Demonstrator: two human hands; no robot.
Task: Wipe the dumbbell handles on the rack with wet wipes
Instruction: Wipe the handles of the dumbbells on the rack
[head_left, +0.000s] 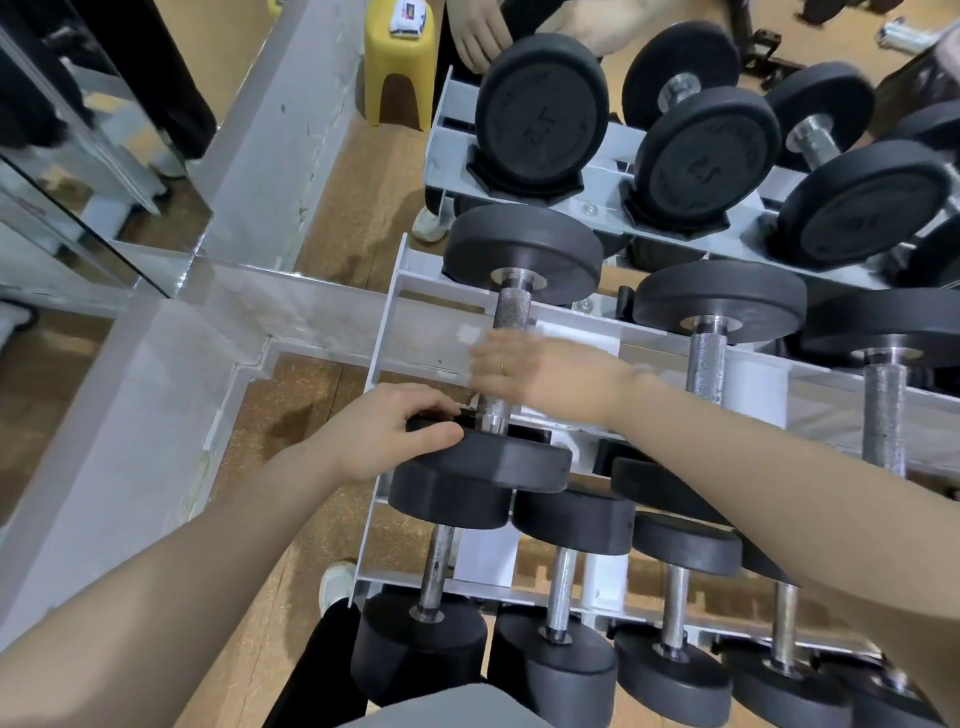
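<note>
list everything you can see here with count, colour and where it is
dumbbells: at least twelve in view, black heads with silver knurled handles, on three tiers of the rack
rack: one, light grey metal, centre to right
wipe: cannot tell, a blurred pale patch lies by the right hand's fingers
stool: one, yellow, top centre, with a small white packet on top
mirror: one, on the left wall
floor: tan, cork-like
other person's hand: one, behind the top tier
shoes: white, one by the rack's bottom corner
left hand: grips the near head of the middle tier's leftmost dumbbell
right hand: blurred, on that dumbbell's handle
</note>
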